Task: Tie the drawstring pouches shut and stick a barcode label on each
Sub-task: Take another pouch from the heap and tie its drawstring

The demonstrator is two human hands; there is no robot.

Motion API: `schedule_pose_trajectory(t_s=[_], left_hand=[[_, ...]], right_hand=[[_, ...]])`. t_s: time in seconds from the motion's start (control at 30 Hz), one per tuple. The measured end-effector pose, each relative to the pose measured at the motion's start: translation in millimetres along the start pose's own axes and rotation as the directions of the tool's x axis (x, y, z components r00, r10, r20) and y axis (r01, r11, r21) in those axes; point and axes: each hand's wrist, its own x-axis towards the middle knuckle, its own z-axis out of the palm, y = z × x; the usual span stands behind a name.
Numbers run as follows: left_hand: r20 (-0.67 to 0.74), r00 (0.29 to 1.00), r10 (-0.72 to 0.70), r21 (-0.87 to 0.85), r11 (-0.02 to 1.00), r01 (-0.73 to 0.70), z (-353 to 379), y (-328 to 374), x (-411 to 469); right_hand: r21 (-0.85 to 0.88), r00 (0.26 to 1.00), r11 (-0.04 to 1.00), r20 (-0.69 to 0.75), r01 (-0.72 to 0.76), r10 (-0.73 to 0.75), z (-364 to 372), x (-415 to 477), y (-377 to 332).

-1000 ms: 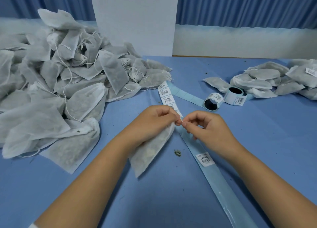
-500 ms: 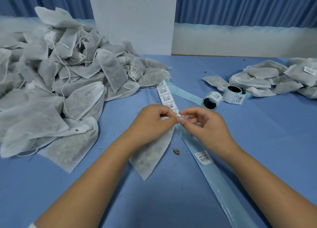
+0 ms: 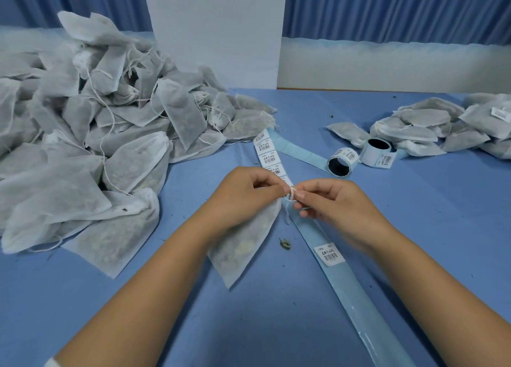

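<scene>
1. Two hands meet at the neck of one pouch (image 3: 243,253), which lies mid-table (image 3: 276,325), its bottom corner pointing toward the person.
2. Left hand (image 3: 243,195) curls round the gathered neck and grips it. Right hand (image 3: 340,209) pinches the string (image 3: 291,196) between thumb and forefinger, and a small loop shows between the two hands.
3. Step in hand, as I judge it: tying the knot. No label shows on this pouch, so sticking is not yet done.
4. Next move likely calls for drawing the loop tight with the neck held bunched, then peeling a label (image 3: 329,254) off the strip (image 3: 359,306) that passes under the right hand.
5. Edges and room:
   - The heap (image 3: 83,145) of untied pouches crowds the left, near the left forearm.
   - The labelled pile (image 3: 442,129) and two rolls (image 3: 341,163) sit well apart, far right.
   - The strip runs diagonally toward the near edge.
   - Bare table between the forearms, and right of the strip, leaves open room.
   - A crumb (image 3: 284,244) lies between pouch and strip.
</scene>
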Motion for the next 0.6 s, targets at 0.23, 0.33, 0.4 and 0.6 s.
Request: schedule_pose_trajectory(t_s=[0.23, 0.33, 0.4, 0.6], left_hand=[[0.078, 0.984, -0.158, -0.162, 0.972, 0.169, -2.1, 1.2, -0.2], [0.114, 0.98, -0.165, -0.218, 0.958, 0.187, -2.3, 1.4, -0.3], [0.126, 0.978, -0.166, -0.241, 0.951, 0.193, -2.1, 1.6, -0.2], [0.153, 0.974, -0.168, -0.265, 0.942, 0.204, -4.0, 0.7, 0.0]], right_hand=[[0.032, 0.998, 0.997, -0.026, 0.065, -0.064, 4.3, -3.7, -3.4], [0.041, 0.997, 0.998, -0.06, 0.058, -0.055, 4.7, -4.1, -3.7], [0.032, 0.996, 0.998, -0.073, 0.062, -0.06, 3.9, -4.4, -3.7], [0.0, 0.992, 0.994, -0.069, 0.111, -0.11, 4.4, -5.9, -3.7]])
